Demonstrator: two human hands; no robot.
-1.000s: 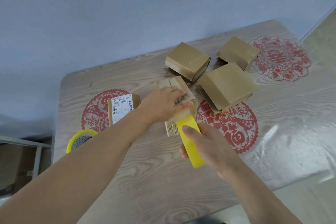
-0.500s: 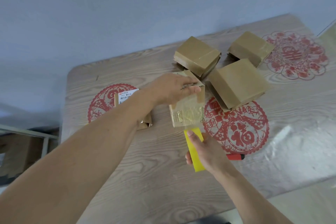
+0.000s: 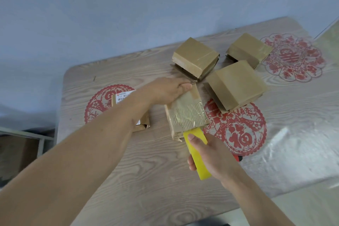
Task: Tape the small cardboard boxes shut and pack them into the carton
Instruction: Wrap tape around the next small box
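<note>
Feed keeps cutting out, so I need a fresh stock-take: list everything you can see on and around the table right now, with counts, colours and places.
Box being taped: 1, brown with glossy tape, table centre, under the left hand.
Taped boxes: 3, brown, far side: one at centre back, one far right, one nearer, on the red paper-cut.
Labelled box: 1, brown with white label, left, partly behind the left forearm.
Tape dispenser: 1, yellow, at the near edge of the box being taped.
Red item: 1, behind the right hand, too hidden to name.
Paper-cut decorations: 3, red, on the table.
Left hand: grips the box's far end.
Right hand: holds the dispenser.
</note>
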